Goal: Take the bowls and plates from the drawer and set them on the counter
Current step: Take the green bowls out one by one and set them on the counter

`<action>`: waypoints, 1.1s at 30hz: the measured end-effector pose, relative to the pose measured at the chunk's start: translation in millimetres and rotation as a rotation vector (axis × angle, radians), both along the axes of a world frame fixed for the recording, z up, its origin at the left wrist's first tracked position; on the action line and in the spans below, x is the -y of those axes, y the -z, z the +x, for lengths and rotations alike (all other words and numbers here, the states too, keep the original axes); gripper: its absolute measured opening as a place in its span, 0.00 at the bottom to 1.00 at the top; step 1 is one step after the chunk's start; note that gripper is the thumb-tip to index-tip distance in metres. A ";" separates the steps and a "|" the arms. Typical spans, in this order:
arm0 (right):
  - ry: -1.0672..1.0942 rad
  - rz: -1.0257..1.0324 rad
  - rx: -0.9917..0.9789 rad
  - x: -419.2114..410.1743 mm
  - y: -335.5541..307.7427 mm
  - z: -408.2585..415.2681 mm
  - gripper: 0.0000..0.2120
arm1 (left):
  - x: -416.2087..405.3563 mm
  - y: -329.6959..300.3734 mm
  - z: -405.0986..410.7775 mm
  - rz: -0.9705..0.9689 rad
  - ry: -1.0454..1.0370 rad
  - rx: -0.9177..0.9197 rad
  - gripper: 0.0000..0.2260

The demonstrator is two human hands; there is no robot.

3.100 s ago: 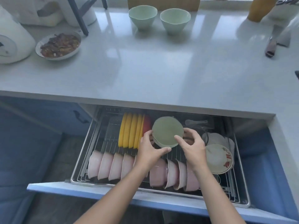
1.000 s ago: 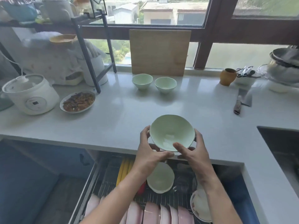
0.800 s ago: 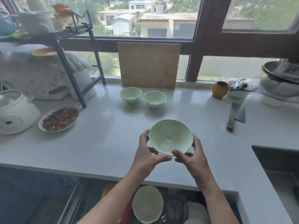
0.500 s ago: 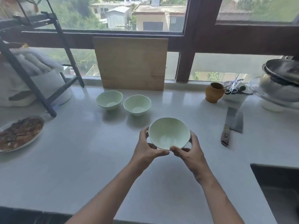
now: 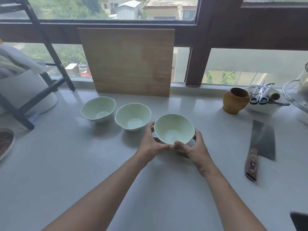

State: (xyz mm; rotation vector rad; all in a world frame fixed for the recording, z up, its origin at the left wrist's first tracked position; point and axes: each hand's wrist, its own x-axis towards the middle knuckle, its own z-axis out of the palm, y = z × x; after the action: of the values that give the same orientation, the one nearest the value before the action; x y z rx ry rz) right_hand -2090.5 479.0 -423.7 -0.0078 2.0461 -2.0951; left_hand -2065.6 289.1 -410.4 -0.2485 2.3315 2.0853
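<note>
Both hands hold a pale green bowl [image 5: 174, 129] upright just above the grey counter [image 5: 83, 164]. My left hand [image 5: 150, 144] grips its left side, my right hand [image 5: 194, 149] its right side and front rim. Two matching green bowls stand on the counter to its left: one [image 5: 132, 116] close beside it, another [image 5: 98, 109] further left. The three bowls form a row. The drawer is out of view.
A wooden cutting board [image 5: 128, 61] leans on the window behind the bowls. A cleaver [image 5: 260, 147] lies to the right. A brown jar [image 5: 235, 100] and a holder with scissors [image 5: 261, 97] stand at the back right. A black rack leg [image 5: 23, 117] and a food plate [image 5: 5, 142] are at left.
The bowl was lifted out of the drawer, carried forward over the counter and lowered beside the two standing bowls. The view has tilted up, so the drawer has dropped out of sight.
</note>
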 end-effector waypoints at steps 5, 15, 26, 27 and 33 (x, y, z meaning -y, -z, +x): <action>-0.002 -0.002 -0.010 9.6 7.3 -26.2 0.43 | 8.2 5.6 -21.6 0.000 -0.027 0.017 0.46; -0.003 0.000 -0.015 17.2 10.6 -57.8 0.44 | 19.1 7.1 -54.2 -0.049 -0.021 0.038 0.46; -0.009 -0.043 0.028 22.6 5.6 -75.5 0.47 | 18.6 2.2 -68.1 -0.042 -0.023 0.040 0.49; -0.004 -0.048 0.034 22.8 4.8 -73.7 0.49 | 17.2 0.6 -66.3 -0.039 -0.023 0.031 0.48; 0.040 0.053 0.001 20.9 -4.0 -42.7 0.50 | 10.8 -13.7 -36.5 -0.018 -0.026 0.065 0.52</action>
State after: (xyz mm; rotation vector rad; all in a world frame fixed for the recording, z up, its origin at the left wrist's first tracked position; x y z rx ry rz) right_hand -2133.2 458.1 -419.7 0.0433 2.1173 -2.0628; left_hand -2102.1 278.4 -396.6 -0.3433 2.3234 2.0369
